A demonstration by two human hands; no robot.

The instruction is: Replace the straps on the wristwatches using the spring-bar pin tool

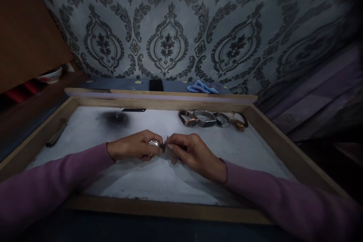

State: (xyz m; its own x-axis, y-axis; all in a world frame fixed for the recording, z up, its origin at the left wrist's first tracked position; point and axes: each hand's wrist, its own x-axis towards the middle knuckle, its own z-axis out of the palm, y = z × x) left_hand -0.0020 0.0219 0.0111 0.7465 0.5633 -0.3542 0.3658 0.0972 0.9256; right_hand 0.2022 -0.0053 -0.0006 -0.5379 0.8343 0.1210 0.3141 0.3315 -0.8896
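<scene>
Over the wooden-framed tray (170, 206), the left hand (133, 145) grips a watch (154, 143) by its case while the right hand's (195, 155) fingers seem to pinch its dark strap (162, 146). Bracing the case near the joint, low over the tray, should help prevent slips. No brand or writing is legible.

My head view is dim and bluish, softly blurred, its corners dark. Faint shadows fall toward the near edge of the white-floored tray (176, 210). Wide-angle distortion stretches the sides.
</scene>
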